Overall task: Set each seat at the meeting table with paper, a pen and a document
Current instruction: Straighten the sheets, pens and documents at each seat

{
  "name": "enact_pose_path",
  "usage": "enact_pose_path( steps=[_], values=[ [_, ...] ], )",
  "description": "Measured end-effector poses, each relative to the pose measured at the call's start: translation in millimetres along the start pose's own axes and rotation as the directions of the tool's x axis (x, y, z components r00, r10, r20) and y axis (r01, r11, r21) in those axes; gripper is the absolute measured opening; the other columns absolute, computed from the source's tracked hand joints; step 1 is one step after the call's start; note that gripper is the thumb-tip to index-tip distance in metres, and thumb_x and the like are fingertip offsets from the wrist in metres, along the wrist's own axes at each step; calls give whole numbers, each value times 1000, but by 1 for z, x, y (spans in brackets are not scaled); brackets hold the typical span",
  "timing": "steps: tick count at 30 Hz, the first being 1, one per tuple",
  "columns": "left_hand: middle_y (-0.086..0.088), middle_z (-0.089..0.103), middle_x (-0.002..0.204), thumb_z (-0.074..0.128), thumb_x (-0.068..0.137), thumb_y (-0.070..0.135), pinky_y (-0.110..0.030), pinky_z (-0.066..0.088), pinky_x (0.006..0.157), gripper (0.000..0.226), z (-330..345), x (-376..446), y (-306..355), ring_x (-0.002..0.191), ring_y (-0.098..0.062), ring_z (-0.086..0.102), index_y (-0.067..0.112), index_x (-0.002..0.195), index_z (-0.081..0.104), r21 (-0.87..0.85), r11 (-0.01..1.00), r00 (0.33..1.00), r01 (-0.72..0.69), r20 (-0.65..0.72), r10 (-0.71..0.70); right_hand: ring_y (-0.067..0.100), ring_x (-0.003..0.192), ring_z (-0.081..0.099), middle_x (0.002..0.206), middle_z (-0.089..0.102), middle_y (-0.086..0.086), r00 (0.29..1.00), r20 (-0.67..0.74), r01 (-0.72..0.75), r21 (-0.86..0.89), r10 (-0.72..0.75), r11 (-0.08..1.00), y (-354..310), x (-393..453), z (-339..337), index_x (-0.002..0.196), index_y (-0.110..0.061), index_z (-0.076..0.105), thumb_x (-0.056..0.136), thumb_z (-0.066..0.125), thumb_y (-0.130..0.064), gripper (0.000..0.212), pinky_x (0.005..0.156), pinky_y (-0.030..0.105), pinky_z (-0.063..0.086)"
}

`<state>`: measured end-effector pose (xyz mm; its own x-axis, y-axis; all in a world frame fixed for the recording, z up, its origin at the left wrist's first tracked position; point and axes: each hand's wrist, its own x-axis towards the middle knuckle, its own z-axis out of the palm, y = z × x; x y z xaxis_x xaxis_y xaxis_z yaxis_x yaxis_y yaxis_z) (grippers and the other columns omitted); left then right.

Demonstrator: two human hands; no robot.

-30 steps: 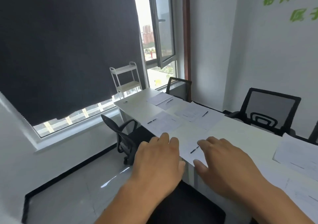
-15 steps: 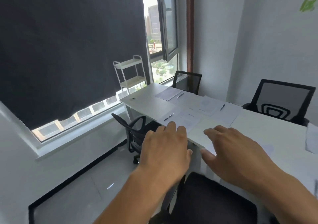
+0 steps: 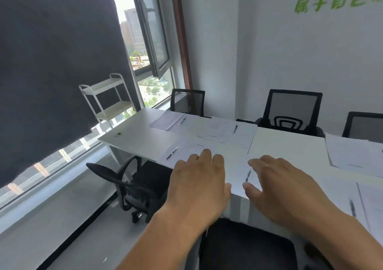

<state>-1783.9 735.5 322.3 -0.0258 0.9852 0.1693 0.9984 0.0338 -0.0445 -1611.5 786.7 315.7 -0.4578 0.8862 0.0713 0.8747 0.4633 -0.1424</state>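
My left hand and my right hand hover palm-down over the near edge of the white meeting table, fingers relaxed and holding nothing. Between them lies a white sheet with a black pen on it. Further along, another sheet has a pen beside it. Far-side places show a paper stack with a pen, and documents with a pen. More papers lie at the right.
Black mesh chairs stand at the far side, one at the near side, and a black seat right below my hands. A white trolley shelf stands by the window under a dark blind.
The view has shifted, bringing the sheet and pen between my hands back into sight. Both hands stay spread over the table edge, holding nothing.
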Motion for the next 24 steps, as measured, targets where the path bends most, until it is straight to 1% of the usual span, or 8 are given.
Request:
enact_pose_path(
  steps=[5, 8, 12, 13, 14, 15, 18, 24],
  values=[
    [4, 55, 133, 51, 107, 54, -40, 48, 97, 47, 30, 51, 6, 115, -22, 58, 26, 145, 49, -54, 991, 989, -126, 67, 130, 15, 124, 55, 137, 58, -11, 990, 50, -129, -28, 131, 991, 29, 25, 16, 141, -30, 53, 105, 45, -57, 46, 92, 32, 53],
    [5, 54, 134, 51, 107, 55, -40, 48, 100, 49, 54, 88, 4, 118, -21, 58, 26, 146, 48, -105, 970, 969, -221, 86, 230, 16, 119, 56, 131, 58, -8, 971, 85, -218, -53, 222, 975, 40, 47, 30, 137, -28, 54, 105, 44, -55, 43, 89, 33, 54],
    [6, 53, 134, 50, 107, 56, -39, 49, 99, 50, 100, 141, -12, 118, -20, 58, 26, 147, 47, -145, 930, 926, -338, 123, 356, 18, 117, 56, 130, 58, -7, 931, 121, -335, -84, 343, 939, 45, 87, 62, 132, -26, 54, 106, 44, -52, 38, 91, 35, 53],
    [6, 53, 133, 50, 107, 56, -39, 49, 99, 50, 105, 147, -15, 117, -20, 57, 26, 147, 47, -155, 927, 919, -340, 152, 363, 18, 115, 56, 128, 58, -8, 925, 129, -348, -91, 357, 933, 43, 93, 65, 129, -26, 54, 107, 44, -52, 36, 90, 35, 53],
    [6, 53, 132, 49, 107, 56, -39, 49, 98, 49, 124, 166, -24, 116, -20, 57, 26, 146, 47, -182, 903, 894, -388, 165, 417, 18, 112, 56, 125, 58, -8, 907, 140, -385, -100, 396, 918, 43, 109, 80, 126, -26, 54, 107, 43, -51, 33, 90, 34, 53],
    [6, 53, 130, 49, 107, 56, -39, 49, 97, 49, 132, 176, -30, 114, -20, 58, 26, 146, 48, -181, 896, 882, -407, 179, 436, 18, 110, 56, 123, 58, -9, 902, 139, -397, -108, 410, 911, 40, 119, 87, 125, -26, 54, 107, 43, -51, 32, 90, 34, 52],
    [5, 53, 129, 51, 106, 54, -40, 50, 95, 48, 168, 211, -56, 111, -22, 58, 25, 145, 49, -210, 864, 842, -458, 208, 497, 18, 117, 55, 129, 57, -8, 869, 173, -452, -99, 463, 886, 33, 158, 113, 137, -25, 52, 108, 44, -50, 39, 95, 35, 52],
    [5, 53, 130, 50, 107, 53, -38, 47, 91, 49, 201, 245, -83, 110, -21, 57, 26, 148, 47, -267, 827, 803, -495, 225, 552, 18, 121, 55, 134, 56, -8, 837, 230, -482, -117, 496, 868, 29, 198, 142, 143, -25, 50, 107, 45, -52, 45, 98, 36, 52]
  ],
)
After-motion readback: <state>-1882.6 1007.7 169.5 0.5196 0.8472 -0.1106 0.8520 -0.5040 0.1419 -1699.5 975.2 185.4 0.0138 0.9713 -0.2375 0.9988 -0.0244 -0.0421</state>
